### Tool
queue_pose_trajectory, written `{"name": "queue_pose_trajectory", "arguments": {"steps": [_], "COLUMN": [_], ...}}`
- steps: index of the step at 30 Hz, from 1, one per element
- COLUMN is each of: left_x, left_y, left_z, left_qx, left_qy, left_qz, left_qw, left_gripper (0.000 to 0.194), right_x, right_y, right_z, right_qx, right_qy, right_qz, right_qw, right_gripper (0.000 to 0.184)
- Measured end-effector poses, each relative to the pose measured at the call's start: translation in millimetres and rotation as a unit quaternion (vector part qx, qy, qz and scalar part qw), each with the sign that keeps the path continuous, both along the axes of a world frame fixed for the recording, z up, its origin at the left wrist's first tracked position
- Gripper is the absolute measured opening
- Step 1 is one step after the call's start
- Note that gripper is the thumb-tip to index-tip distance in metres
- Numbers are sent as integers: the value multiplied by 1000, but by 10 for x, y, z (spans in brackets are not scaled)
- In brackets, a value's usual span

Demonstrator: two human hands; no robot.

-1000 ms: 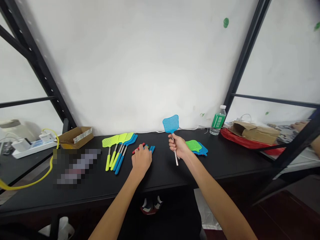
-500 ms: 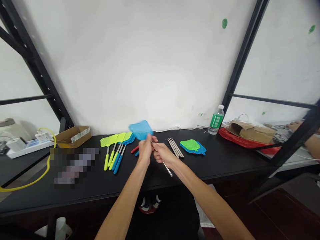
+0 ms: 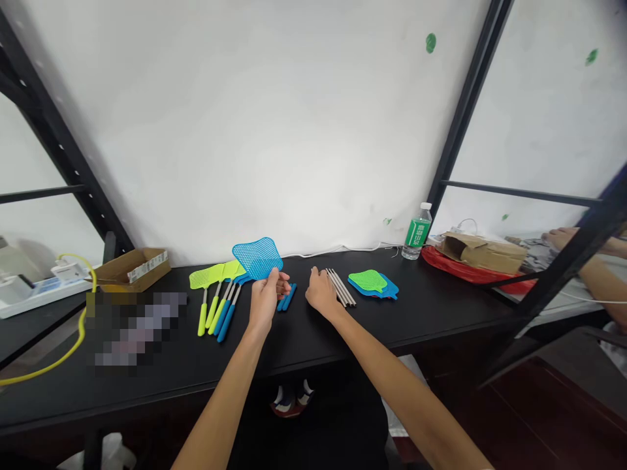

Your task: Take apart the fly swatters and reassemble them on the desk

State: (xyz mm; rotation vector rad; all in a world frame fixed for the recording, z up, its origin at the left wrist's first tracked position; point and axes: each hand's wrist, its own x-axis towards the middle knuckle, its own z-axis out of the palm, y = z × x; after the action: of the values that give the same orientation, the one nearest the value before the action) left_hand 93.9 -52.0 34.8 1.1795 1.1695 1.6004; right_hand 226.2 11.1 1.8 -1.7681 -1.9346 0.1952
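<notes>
My left hand (image 3: 266,297) is closed around the lower end of a blue fly swatter head (image 3: 258,258), its mesh tilted up above the table. The hand hides the neck of the head, and no rod shows below it. My right hand (image 3: 322,292) is beside the left edge of several metal rods (image 3: 341,288), fingers curled down and away from me; what they hold, if anything, is hidden. Blue handles (image 3: 287,297) lie between the hands. On the right are a green swatter head (image 3: 367,281) and blue swatter heads (image 3: 389,287), stacked.
Several yellow-green fly swatters (image 3: 202,303) and blue fly swatters (image 3: 226,321) lie on the left. Farther out are an open cardboard box (image 3: 140,269), a yellow cable (image 3: 82,333) and a water bottle (image 3: 418,232). Another person's hand (image 3: 563,236) shows at far right.
My hands have parted: the right has moved off to the rods on the table, the left slightly leftward with the swatter head. The rod between them no longer shows there.
</notes>
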Motion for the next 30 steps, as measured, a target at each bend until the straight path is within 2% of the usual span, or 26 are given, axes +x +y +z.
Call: {"name": "queue_pose_trajectory", "arguments": {"steps": [2,4,5,7,9,11,12,13,14,15,17,18,20,21,22,24,27,30], "left_x": [18,30,44,101,194,278,293,276,221,124,-175,-356,-704,-841,-941,-1023,-964,-907], "left_y": [-8,-15,-19,-27,-41,-74,-100,-135,-177,-225,-327,-375,-452,-479,-498,-518,-514,-494], "left_z": [16,22,20,8,-5,-7,-2,8,20,32,50,51,34,19,2,-28,-44,-43], "left_qx": [4,5,6,9,5,-2,-5,-6,-8,-7,-12,-30,-122,-159,-191,-224,-239,-251], "left_qy": [4,11,17,34,64,101,124,151,184,229,353,426,564,607,638,672,695,699], "left_qz": [-3,-5,-8,-32,-85,-146,-168,-177,-172,-145,-27,60,192,218,215,215,221,235], "left_qw": [1000,1000,1000,999,994,984,978,973,968,963,935,902,794,747,715,672,641,626], "left_gripper": [52,52,52,51,51,53,54,54,52,50,42,39,36,36,37,39,41,44], "right_x": [25,60,74,86,87,134,198,300,441,619,1045,1262,1628,1756,1843,1906,1857,1806], "right_y": [-26,-69,-98,-171,-241,-270,-260,-231,-186,-130,-13,34,81,81,69,25,-34,-50], "right_z": [-13,23,58,146,234,303,330,351,368,378,380,368,319,284,245,165,75,46], "right_qx": [15,43,62,80,38,-26,-43,-42,-29,-8,52,68,65,44,22,-4,0,8], "right_qy": [-32,-13,22,145,302,433,479,509,521,509,414,332,173,120,77,10,-52,-57], "right_qz": [-14,-18,-7,57,161,241,252,246,220,183,96,38,-61,-88,-112,-149,-181,-181], "right_qw": [999,999,998,985,939,868,840,824,824,841,904,940,981,988,990,989,982,982], "right_gripper": [45,33,29,23,28,36,38,38,37,38,45,50,49,46,45,44,42,42]}}
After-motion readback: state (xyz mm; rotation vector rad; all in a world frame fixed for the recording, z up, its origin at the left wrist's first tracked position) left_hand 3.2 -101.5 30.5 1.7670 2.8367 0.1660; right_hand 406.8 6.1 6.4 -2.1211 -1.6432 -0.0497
